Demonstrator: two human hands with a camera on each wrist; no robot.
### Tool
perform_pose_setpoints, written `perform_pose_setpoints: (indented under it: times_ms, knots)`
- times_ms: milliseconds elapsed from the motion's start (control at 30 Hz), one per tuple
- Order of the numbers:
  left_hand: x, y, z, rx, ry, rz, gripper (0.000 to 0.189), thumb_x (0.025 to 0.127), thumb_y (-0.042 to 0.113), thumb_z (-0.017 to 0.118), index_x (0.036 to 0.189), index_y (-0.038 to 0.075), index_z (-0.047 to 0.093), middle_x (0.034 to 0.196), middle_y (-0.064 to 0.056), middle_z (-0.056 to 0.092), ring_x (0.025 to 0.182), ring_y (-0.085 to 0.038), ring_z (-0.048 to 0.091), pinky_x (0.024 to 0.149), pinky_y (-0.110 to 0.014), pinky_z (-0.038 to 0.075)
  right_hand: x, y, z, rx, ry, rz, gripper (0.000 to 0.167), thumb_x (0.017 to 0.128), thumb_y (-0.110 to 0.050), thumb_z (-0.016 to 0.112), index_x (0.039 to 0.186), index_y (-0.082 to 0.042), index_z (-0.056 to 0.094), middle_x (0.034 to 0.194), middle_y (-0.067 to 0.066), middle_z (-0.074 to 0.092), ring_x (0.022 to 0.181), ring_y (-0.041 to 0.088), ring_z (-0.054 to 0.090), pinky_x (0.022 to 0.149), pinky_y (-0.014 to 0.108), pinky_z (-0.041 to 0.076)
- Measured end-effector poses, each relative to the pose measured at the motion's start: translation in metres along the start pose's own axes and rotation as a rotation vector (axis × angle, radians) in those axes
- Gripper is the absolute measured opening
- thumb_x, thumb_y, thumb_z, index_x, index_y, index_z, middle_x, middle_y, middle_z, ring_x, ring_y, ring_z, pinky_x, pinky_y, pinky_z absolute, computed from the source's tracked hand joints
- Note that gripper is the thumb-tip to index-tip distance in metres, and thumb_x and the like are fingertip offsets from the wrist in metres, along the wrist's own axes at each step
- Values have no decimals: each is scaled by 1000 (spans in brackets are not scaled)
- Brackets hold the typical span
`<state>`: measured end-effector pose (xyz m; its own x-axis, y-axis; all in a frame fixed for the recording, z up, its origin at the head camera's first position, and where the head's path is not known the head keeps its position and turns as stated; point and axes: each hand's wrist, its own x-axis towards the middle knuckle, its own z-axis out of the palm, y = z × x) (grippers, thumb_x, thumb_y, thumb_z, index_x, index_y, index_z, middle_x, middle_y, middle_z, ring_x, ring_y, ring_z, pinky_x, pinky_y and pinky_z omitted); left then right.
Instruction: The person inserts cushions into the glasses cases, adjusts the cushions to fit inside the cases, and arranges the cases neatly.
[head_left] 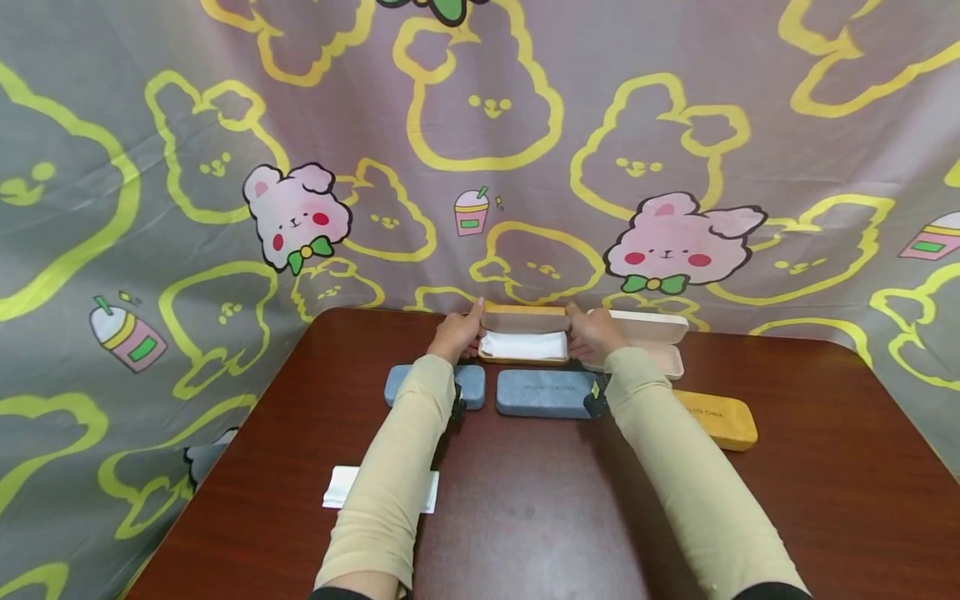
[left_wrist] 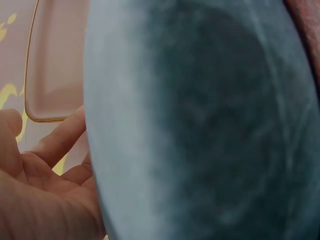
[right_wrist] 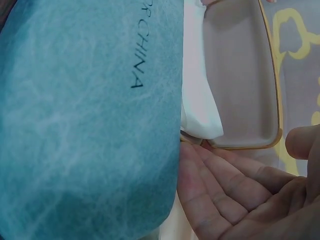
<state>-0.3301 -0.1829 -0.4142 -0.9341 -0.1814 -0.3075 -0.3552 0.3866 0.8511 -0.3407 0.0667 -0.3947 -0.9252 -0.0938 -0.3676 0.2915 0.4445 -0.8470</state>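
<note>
My left hand point(head_left: 454, 335) and right hand point(head_left: 597, 331), fingers extended, touch the yellow case point(head_left: 525, 361); white cloth point(head_left: 523, 345) in, lid point(head_left: 525, 320) not lowered (another cloth point(head_left: 340, 487) lies outside).

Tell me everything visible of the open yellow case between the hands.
The open yellow case is long with rounded corners, a yellow rim and a smooth, pale pinkish lining. Its lid stands raised at the back; a white cloth lies in the base. It sits near the far edge of the table, behind a blue case and beside an open white case. The left hand and right hand are at its ends, fingers apparently touching it; outer material is unclear.
</note>
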Motion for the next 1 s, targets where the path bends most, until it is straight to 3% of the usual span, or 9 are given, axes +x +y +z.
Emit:
perform_pose_setpoints:
  times_ms: [233, 433, 700, 1000]
  knots:
    - [-3, 0, 1, -73, 39, -19, 75, 98, 65, 47, 103, -4, 73, 90, -19, 69, 76, -30, 68, 73, -45, 56, 1, 1, 1, -6, 29, 6, 66, 107, -46, 36, 126, 15, 52, 113, 33, 63, 94, 39, 69, 83, 47, 56]
    - [-5, 1, -1, -54, 32, -9, 69, 97, 63, 53, 112, -2, 70, 97, -18, 69, 79, -30, 68, 73, -44, 56, 3, 1, 3, 16, 42, 16, 65, 106, -44, 39, 132, 15, 49, 115, 32, 63, 99, 40, 68, 85, 47, 56]
    - [0, -4, -2, -129, 35, -34, 64, 91, 59, 62, 122, 3, 64, 97, -15, 69, 76, -29, 68, 73, -43, 57, 1, 0, 1, 22, 27, 12, 58, 104, -38, 44, 126, 14, 57, 114, 32, 65, 95, 39, 70, 86, 48, 55]
    - [-3, -4, -3, -136, 18, -21, 54, 89, 51, 66, 117, 5, 65, 112, -17, 66, 85, -34, 69, 78, -45, 56, -1, -1, -1, 95, 14, 23, 49, 89, -21, 52, 121, 16, 56, 114, 34, 64, 93, 39, 69, 88, 49, 55]
